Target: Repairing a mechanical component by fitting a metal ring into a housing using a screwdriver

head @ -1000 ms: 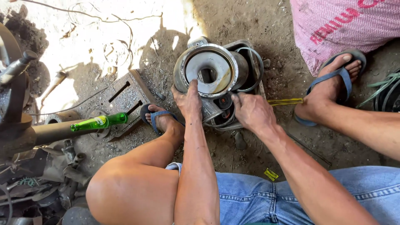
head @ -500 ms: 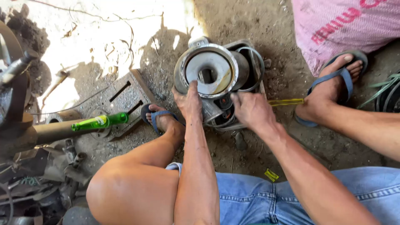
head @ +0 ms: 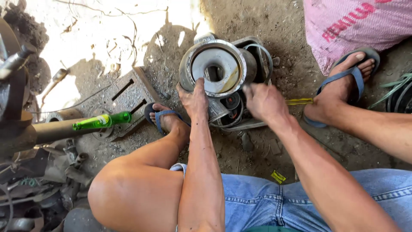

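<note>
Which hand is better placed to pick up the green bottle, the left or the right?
Probably the left. The left hand rests on the metal drum, on the side toward the green bottle. The right hand is farther and would have to cross over.

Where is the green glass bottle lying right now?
In the head view, the green bottle lies at left on the dirt, across a slotted metal plate, just left of the person's sandalled foot.

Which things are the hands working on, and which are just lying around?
In use:
- left hand on the round silver metal drum
- right hand beside it, over the grey metal housing

Lying about:
- green glass bottle
- slotted grey metal plate
- pink woven sack
- small yellow scrap
</note>
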